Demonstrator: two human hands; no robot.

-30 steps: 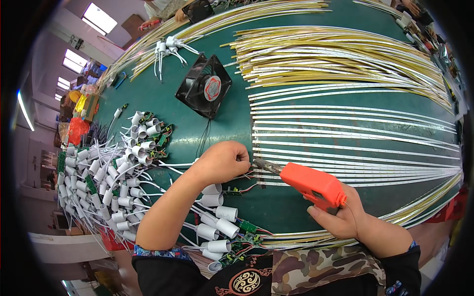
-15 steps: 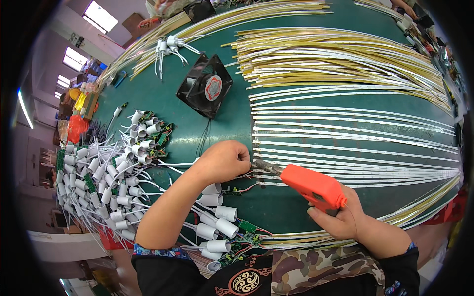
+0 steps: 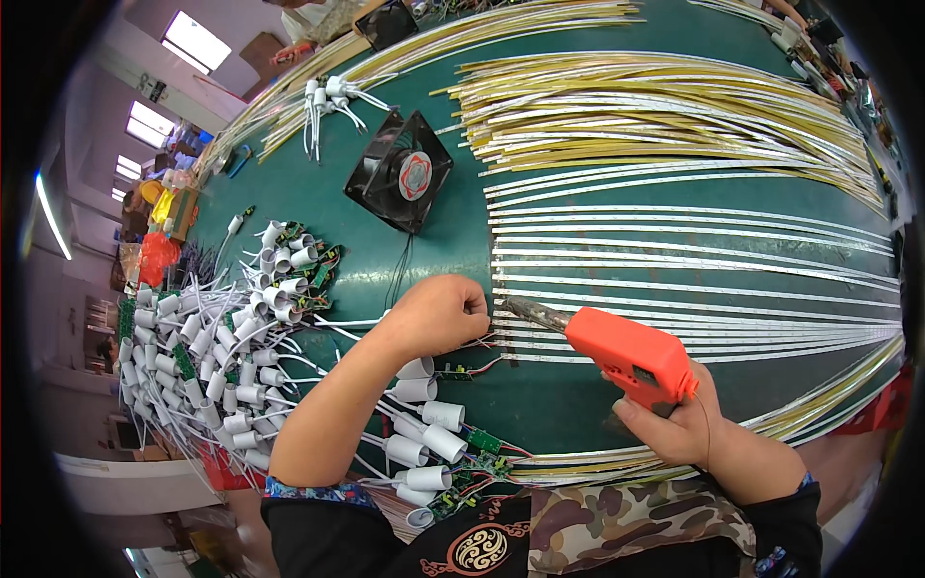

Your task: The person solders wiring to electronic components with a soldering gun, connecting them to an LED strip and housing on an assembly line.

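My right hand [image 3: 679, 424] grips a red soldering gun [image 3: 628, 354] from below. Its dark metal tip [image 3: 515, 306] points left, over the ends of the white LED strips [image 3: 674, 290], a little right of my left fingers. My left hand [image 3: 445, 313] is closed in a pinch at the strip ends, with thin reddish wires [image 3: 489, 341] showing at its fingertips; the exact hold is partly hidden. Just below it lies a small green circuit board [image 3: 453, 372], wired to a strip. White cylindrical caps [image 3: 414, 389] with boards and cables lie beside my left forearm.
A black fan [image 3: 399, 173] stands beyond my left hand. Many white caps with cables [image 3: 217, 366] are heaped on the left of the green table [image 3: 385, 255]. Bundled yellow and white strips [image 3: 655, 116] lie at the far right. Another person [image 3: 318, 19] is at the far edge.
My right hand has drawn the soldering gun to the right, and its tip has come slightly away from my left fingers. The left hand has stayed nearly still.
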